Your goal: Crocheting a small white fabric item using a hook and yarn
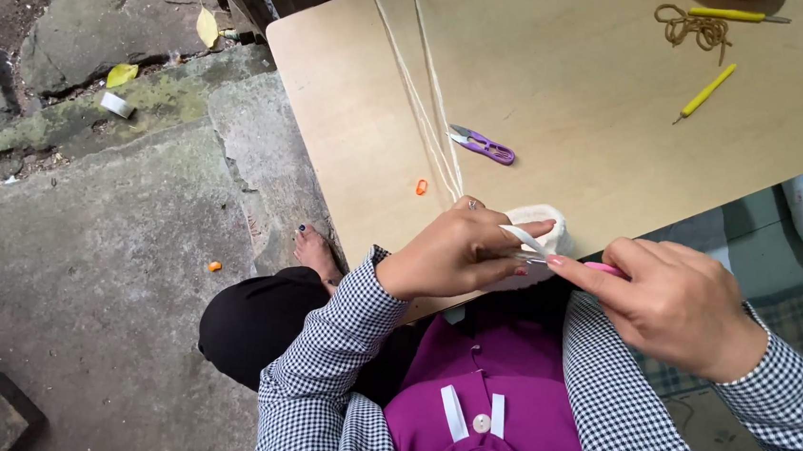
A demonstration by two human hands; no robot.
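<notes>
The person is sitting at a wooden worktop (575, 86) and is working at its near edge. The left hand (452, 253) is grasping a small white crocheted piece (543, 219), with its grip clenched on the piece; a white strip is lying across its fingers. The right hand (677, 304) is holding a pink crochet hook (599, 268), and its grip is closed around the handle, with the metal tip pointing toward the left hand. Two strands of white yarn (426, 94) are running from the piece across the worktop to its far edge. Purple thread snips (482, 145) are lying just beside the yarn, and a small orange ring (422, 187) is lying near the left hand. At the far side, well apart from the hands, a yellow hook (705, 92) and a tangle of brown cord (692, 28) are resting.
</notes>
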